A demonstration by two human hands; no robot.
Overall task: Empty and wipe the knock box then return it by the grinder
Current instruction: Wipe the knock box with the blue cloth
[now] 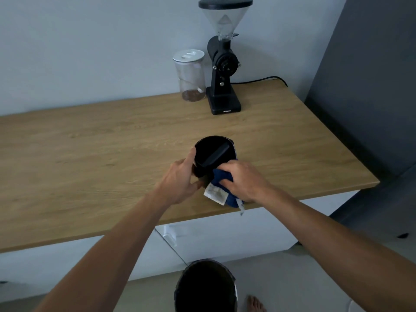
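Note:
The black round knock box (209, 152), with a dark bar across its mouth, is tilted toward me above the wooden counter (112, 149). My left hand (182, 179) grips its left side and rim. My right hand (242, 180) presses a blue cloth (221, 181) with a white tag against the box's lower right wall. The black coffee grinder (222, 70) with a clear hopper stands at the back of the counter, well beyond the box.
A clear jar (191, 75) with a white lid and some coffee in it stands left of the grinder. The grinder's cable (263, 79) runs off to the right. A dark bin (206, 287) stands on the floor below the counter edge, near my bare foot (255, 304).

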